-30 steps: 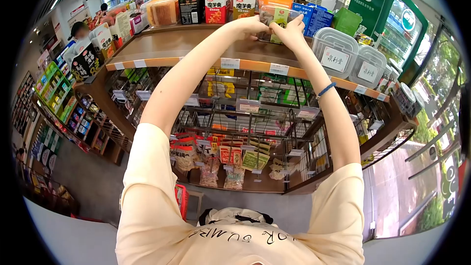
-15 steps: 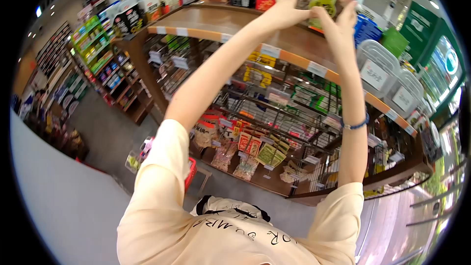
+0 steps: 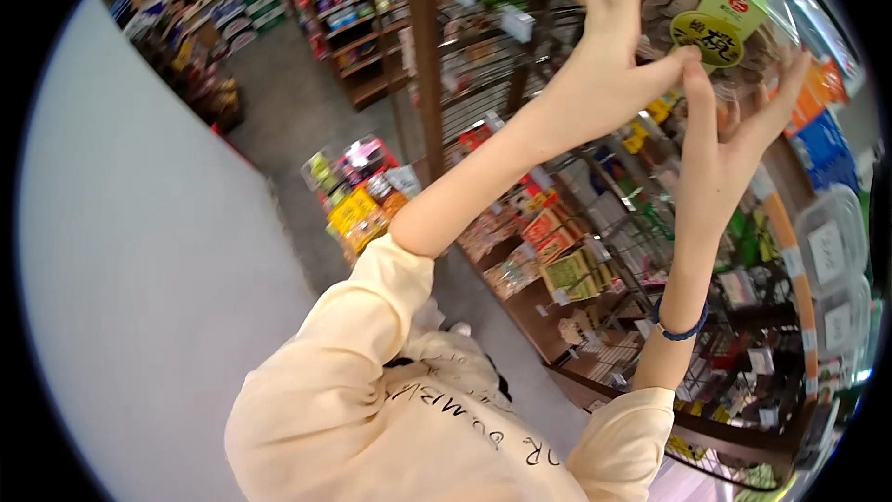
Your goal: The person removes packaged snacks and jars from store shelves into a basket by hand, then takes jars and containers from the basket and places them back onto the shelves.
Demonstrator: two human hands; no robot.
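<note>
Near the top right of the view, a clear plastic tub [image 3: 666, 2] holds brown dried pieces. A green paper band with a yellow-green oval label wraps round it. My left hand [image 3: 621, 48] grips its left side, with the thumb at the label's lower edge. On the right, my right hand [image 3: 729, 144] clasps the other side, its thumb close to the left one. The tub is tilted towards me, above the front of the shelf unit; its far side is out of view. A dark blue band circles my right wrist.
Below my hands, wire racks and a wooden shelf [image 3: 548, 335] carry several snack packets [image 3: 576, 276]. Bright snack packs [image 3: 358, 214] sit in a pile beside my left elbow. Clear lidded bins [image 3: 832, 246] line the right edge. A pale wall-like surface [image 3: 149, 297] fills the left.
The tub has come off the shelf top towards me, held in both hands, and looks larger. My view has turned left and down, bringing the pile of snack packs into sight.
</note>
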